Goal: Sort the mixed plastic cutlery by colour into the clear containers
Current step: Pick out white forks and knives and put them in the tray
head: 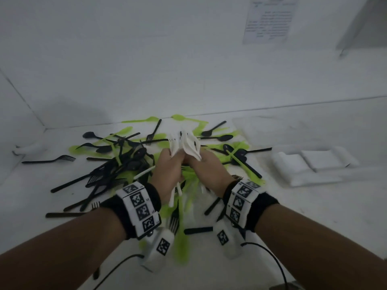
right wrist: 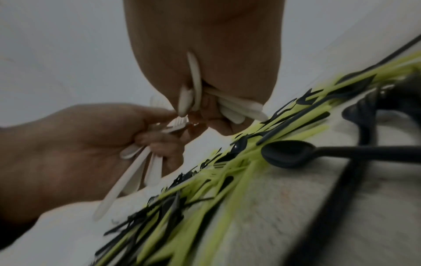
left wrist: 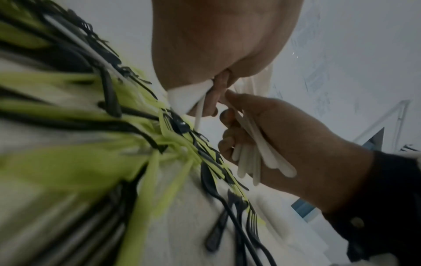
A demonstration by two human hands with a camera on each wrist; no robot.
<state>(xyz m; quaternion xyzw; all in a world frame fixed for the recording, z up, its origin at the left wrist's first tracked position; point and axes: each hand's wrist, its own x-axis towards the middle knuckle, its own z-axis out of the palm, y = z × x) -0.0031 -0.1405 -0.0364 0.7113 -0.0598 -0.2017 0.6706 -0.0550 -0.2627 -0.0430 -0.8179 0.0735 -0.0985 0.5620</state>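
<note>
Both my left hand (head: 170,171) and right hand (head: 206,173) clench white plastic cutlery (head: 185,144), fingers curled around handles, gathering one colour above the black-and-green plastic cutlery pile (head: 125,160) mid-worktop.

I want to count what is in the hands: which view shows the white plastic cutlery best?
The right wrist view: white plastic cutlery fans from both fists. The left wrist view shows mostly handles; the head view shows only blurred tips.
</note>
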